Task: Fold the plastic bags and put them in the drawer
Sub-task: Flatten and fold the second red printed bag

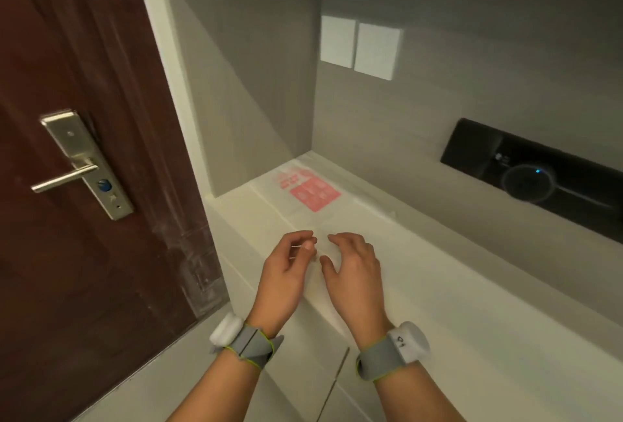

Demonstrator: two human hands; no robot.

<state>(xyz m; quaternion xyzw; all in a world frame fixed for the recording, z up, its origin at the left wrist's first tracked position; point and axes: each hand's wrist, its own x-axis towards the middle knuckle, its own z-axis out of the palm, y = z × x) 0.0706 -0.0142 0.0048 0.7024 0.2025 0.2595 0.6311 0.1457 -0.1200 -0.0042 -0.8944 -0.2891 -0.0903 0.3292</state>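
Plastic bag (320,216): thin, translucent film, faintly glossy, pink-red print. Counter (472,303): smooth, cream-white, satin finish. Door (84,185): dark reddish wood grain under a glossy clear film. Lock plate and lever (84,165): brushed metal. Wall panel (539,175): black, glossy. Wall plates (359,45): smooth white plastic. Wristbands (249,344): grey woven cloth, white plastic pods.

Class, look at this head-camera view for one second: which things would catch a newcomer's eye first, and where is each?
Two bare hands meet at centre, the left hand and right hand, fingers curled on the near end of a clear plastic bag with a pink printed patch, spread on the white countertop. A dark red-brown door with a metal lever handle fills the left side, and a black panel with a small blue light sits on the right wall.
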